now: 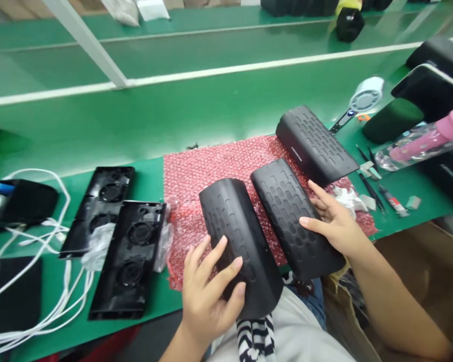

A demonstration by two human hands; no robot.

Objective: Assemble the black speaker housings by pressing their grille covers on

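Two black speaker shells with raised oval patterns lie side by side in front of me, tilted, their near ends past the table edge. On the left speaker shell (245,241) my left hand (211,286) rests with fingers spread over its patterned face. My right hand (334,221) holds the right speaker shell (287,211) by its right edge, thumb on top; some fingertips are hidden. Beneath both is red bubble wrap (196,171). A third black speaker shell (313,143) sits behind them on the wrap's far right corner.
Two open black speaker frames (130,271) with round openings lie at left, beside clear plastic bags (100,244) and white cables (66,286). To the right are tweezers (372,192), a small tube (394,201), a handheld fan (366,95) and a pink bottle (419,143). A green partition (173,110) stands behind.
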